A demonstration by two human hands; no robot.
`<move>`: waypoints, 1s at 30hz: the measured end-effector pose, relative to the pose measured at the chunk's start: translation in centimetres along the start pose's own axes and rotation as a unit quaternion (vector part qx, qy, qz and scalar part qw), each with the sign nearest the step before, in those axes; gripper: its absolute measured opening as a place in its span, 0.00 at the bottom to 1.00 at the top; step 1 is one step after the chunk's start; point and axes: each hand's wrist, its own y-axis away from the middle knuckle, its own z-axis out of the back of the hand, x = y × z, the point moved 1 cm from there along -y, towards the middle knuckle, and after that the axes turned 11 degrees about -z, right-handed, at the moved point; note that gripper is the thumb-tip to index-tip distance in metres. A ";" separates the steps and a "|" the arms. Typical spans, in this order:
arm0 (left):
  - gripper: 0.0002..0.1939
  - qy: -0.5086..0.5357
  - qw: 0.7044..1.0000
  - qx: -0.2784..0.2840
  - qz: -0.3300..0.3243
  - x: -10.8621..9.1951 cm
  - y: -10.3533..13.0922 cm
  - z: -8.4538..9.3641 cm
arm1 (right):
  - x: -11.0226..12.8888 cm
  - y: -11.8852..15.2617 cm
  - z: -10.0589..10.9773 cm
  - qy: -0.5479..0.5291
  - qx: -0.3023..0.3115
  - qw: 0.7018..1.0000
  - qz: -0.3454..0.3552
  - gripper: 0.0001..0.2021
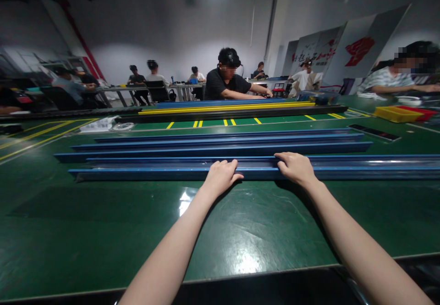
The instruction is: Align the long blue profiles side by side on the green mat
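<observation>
A long blue channel-shaped profile [137, 174] lies across the green table in front of me, reaching past the right edge of the view. My left hand [222, 175] is closed over it near the middle, fingers on top and thumb along the near side. To the right, my right hand [294, 166] grips the same profile, its fingers reaching over to the far rim. Just behind it, several more blue profiles [220, 149] lie parallel, and neither hand touches them.
Beyond them are a yellow bar [227, 108] and a black bar [240, 113]. A person [230, 78] leans over the far side. At right are a phone [374, 132] and a yellow tray [393, 114]. White packaging [98, 124] lies at left. The table's near edge [220, 277] is below.
</observation>
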 end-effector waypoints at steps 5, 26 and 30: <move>0.16 0.013 1.000 -0.008 0.007 0.1 0.0 0.1 | -0.1 0.0 0.0 -0.003 0.004 1.000 0.006 0.20; 0.14 0.068 0.996 -0.048 0.045 0.3 -0.3 0.2 | 0.5 0.0 0.3 0.020 -0.007 0.999 0.045 0.19; 0.14 0.066 0.996 -0.047 0.048 0.2 -0.3 0.2 | 1.1 0.1 0.9 -0.055 -0.049 0.994 0.084 0.17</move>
